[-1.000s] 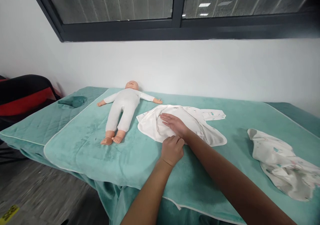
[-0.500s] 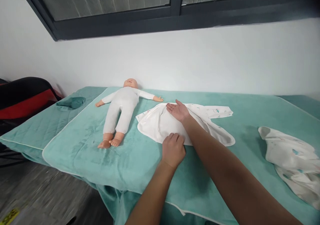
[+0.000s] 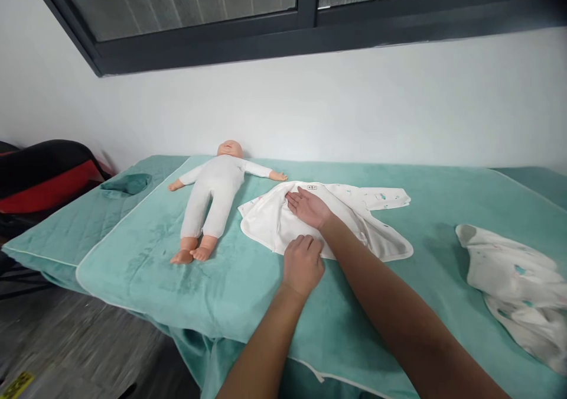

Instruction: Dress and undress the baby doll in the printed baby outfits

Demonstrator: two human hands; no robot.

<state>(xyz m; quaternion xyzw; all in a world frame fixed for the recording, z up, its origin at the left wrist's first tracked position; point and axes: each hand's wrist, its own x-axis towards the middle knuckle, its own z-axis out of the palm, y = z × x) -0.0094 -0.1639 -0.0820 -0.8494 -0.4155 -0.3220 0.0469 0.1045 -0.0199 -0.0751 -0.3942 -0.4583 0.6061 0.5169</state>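
A white baby garment (image 3: 354, 216) lies spread on the teal towel (image 3: 177, 269), inside out, with a printed sleeve pointing right. My right hand (image 3: 309, 207) rests flat and open on the garment's middle, fingers stretched toward the doll. My left hand (image 3: 302, 263) sits at the garment's near hem with its fingers curled down onto the cloth edge. A baby doll (image 3: 213, 192) in a white suit lies on its back just left of the garment, arms out.
A second crumpled printed garment (image 3: 514, 286) lies at the right. A small folded teal cloth (image 3: 127, 183) sits at the far left of the bed. A black and red chair (image 3: 39, 177) stands left of the bed; a wall runs behind.
My right hand turned palm down and slid back from the garment's collar onto its middle. My left hand stayed at the near hem. The view shifted slightly.
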